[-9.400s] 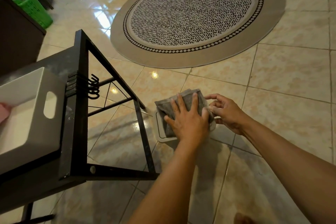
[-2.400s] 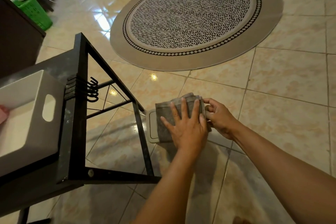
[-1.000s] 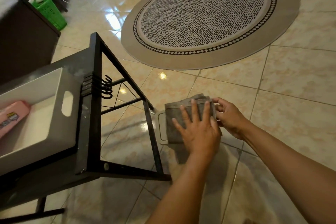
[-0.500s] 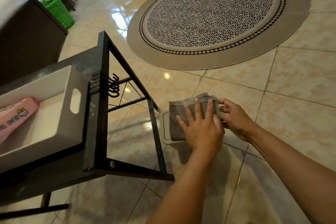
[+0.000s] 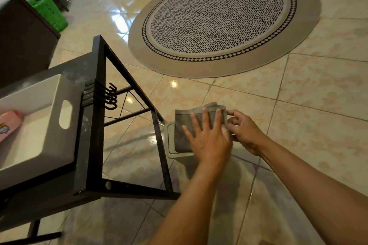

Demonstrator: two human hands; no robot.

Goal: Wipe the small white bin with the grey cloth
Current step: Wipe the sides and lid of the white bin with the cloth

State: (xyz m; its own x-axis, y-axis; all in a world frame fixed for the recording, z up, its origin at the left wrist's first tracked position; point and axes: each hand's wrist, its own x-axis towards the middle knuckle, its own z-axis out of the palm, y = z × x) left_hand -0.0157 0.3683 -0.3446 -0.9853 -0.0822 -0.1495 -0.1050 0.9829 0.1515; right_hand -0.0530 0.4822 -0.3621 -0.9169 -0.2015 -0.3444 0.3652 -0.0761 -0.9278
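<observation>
Here the wiping is mid-stroke: left hand (image 5: pixel 209 139), fingers spread flat, presses the grey cloth (image 5: pixel 184 131) onto the small white bin (image 5: pixel 169 141) on the floor; right hand (image 5: pixel 244 131) pinches the cloth's edge. Next, probably the sides.

Two forearms in view, both bare to the frame edge; no sleeves, watch or bracelet visible. Left hand (image 5: pixel 209 141) and right hand (image 5: pixel 246 133): bare, no gloves, no rings seen. Nails short, unpainted.
</observation>
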